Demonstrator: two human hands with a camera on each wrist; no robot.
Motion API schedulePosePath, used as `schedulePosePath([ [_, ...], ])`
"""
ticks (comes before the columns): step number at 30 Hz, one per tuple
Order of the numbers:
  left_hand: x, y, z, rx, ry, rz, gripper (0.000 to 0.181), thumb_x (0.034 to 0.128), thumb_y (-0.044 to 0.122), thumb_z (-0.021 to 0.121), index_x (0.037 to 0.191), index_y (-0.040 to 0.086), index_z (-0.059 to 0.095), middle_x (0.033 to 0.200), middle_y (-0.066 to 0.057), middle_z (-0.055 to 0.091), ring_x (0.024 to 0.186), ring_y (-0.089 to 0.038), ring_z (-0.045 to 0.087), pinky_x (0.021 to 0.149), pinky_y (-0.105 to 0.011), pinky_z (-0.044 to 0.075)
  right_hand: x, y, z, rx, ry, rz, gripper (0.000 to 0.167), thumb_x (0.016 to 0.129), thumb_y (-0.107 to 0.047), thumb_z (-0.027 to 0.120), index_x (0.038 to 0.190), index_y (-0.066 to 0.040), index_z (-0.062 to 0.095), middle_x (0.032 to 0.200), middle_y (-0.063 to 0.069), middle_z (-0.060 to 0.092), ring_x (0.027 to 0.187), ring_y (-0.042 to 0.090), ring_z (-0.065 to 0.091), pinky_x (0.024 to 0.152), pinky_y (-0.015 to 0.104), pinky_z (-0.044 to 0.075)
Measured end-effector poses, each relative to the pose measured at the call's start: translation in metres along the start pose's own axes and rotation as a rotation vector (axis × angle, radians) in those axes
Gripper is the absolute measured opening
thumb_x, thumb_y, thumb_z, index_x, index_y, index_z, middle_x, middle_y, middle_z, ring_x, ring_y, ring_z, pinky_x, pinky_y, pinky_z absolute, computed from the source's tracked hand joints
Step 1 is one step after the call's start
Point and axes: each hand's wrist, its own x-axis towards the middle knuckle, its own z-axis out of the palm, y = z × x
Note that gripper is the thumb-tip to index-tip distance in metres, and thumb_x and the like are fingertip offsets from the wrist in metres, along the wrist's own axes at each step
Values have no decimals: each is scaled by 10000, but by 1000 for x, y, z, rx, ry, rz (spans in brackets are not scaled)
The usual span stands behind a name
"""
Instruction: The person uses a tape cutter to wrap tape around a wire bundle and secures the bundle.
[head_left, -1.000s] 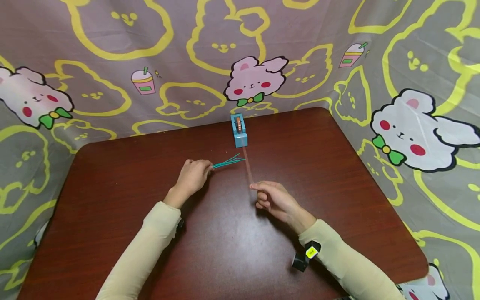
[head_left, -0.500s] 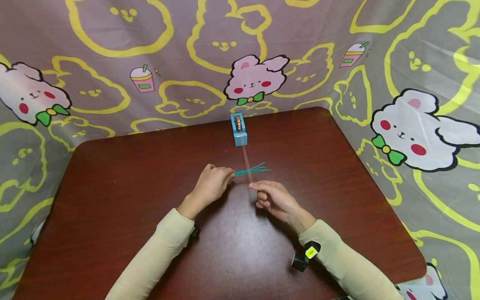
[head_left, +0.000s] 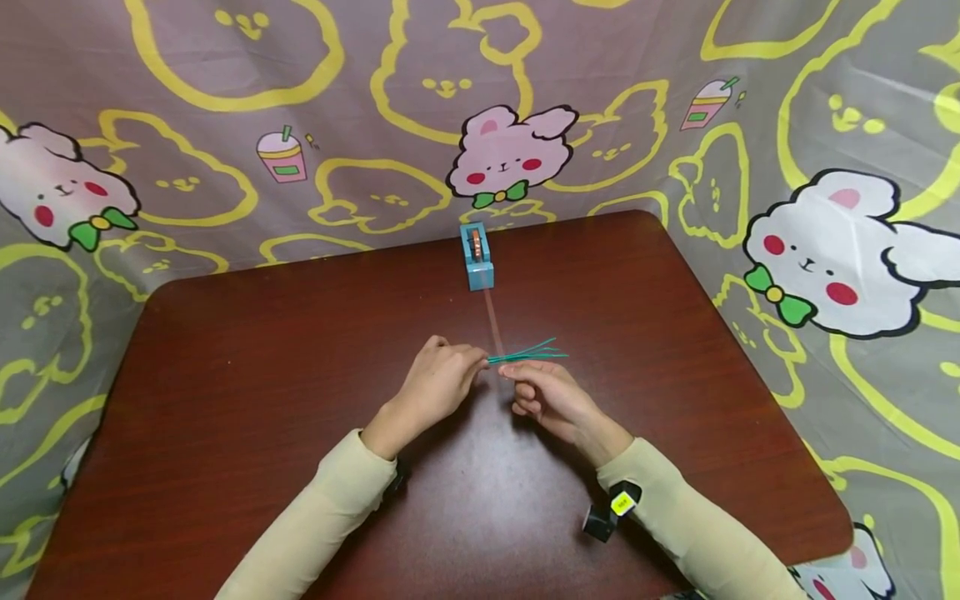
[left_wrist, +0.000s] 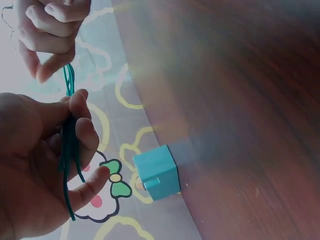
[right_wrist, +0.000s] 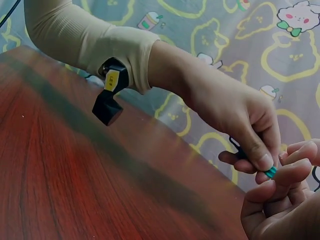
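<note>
My left hand [head_left: 442,379] pinches a bundle of thin green strands [head_left: 536,353] between thumb and fingers. Their loose ends fan out to the right, and in the left wrist view the other ends of the strands [left_wrist: 70,145] hang across the palm. The bundle lies across a strip of clear tape [head_left: 492,321], just beyond my right fingertips. My right hand [head_left: 551,396] pinches the free end of that strip, its other fingers curled. The strip runs taut from a blue tape dispenser [head_left: 480,275]. Whether strands and tape touch, I cannot tell.
The dispenser stands near the back edge of a dark reddish-brown table [head_left: 300,333]. Behind and to the right hangs a patterned cloth [head_left: 360,100] with cartoon animals. A black wrist camera [head_left: 600,523] is strapped at the right sleeve.
My left hand has moved right and toward me, bringing the green strands from left of the tape strip to across it. The right hand stays in place, holding the tape end.
</note>
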Motion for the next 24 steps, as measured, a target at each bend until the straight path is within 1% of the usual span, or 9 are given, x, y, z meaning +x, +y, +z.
schedulePosePath([
  [9,-4,8,-3,-16,32,35,118,1002,162,642,935,119,729,812,36,698,690,-125,646,785,-411,442,1,4,-2,7,-13,5,198,1002,-74,560,985,-110,754,552,-79,404,443,59,334,552,238,349],
  [16,-7,10,-3,-15,62,72,119,994,144,651,913,106,728,768,36,672,667,-125,631,769,-407,440,1,6,-4,21,17,18,173,999,-73,576,1040,-44,742,542,-75,400,433,56,335,541,235,338],
  [20,-7,12,-5,-15,79,86,108,988,142,659,903,116,720,744,50,648,645,-122,613,759,-404,440,1,7,-4,21,28,19,173,995,-77,587,1023,-61,757,535,-76,399,429,56,330,540,235,338],
  [24,-7,13,-5,-27,82,85,97,986,139,661,915,112,721,757,49,656,654,-115,610,757,-397,442,2,7,-4,19,18,4,175,991,-77,599,1005,-86,773,529,-77,400,427,55,331,532,233,324],
])
